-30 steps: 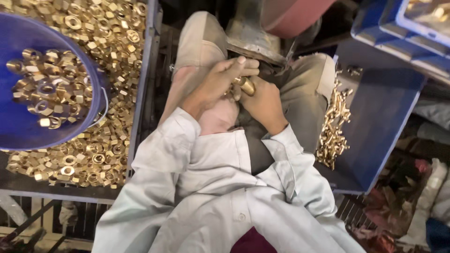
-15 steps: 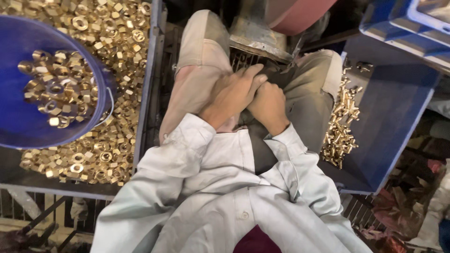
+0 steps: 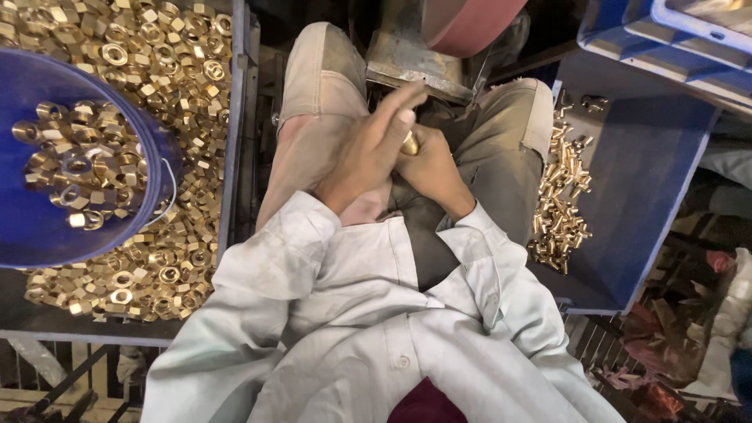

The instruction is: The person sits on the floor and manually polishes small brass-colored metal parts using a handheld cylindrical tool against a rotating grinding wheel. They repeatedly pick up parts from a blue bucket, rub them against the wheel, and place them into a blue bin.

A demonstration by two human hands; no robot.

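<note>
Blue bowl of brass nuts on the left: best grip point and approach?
Take the blue bowl by its near rim, at the thin wire handle on its right edge, coming from above and the right. It sits on a bed of loose brass nuts and is loaded, so a side push would probably tip or spill it. Lift level, ideally with both hands.

brass piece (image 3: 410, 144) mostly buried between left hand (image 3: 370, 153) and right hand (image 3: 429, 168), shape unclear. blue bowl (image 3: 47, 235) cut off at left edge.

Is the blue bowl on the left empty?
No, the blue bowl holds a heap of brass hex nuts, and it sits on a tray full of more nuts.
</note>
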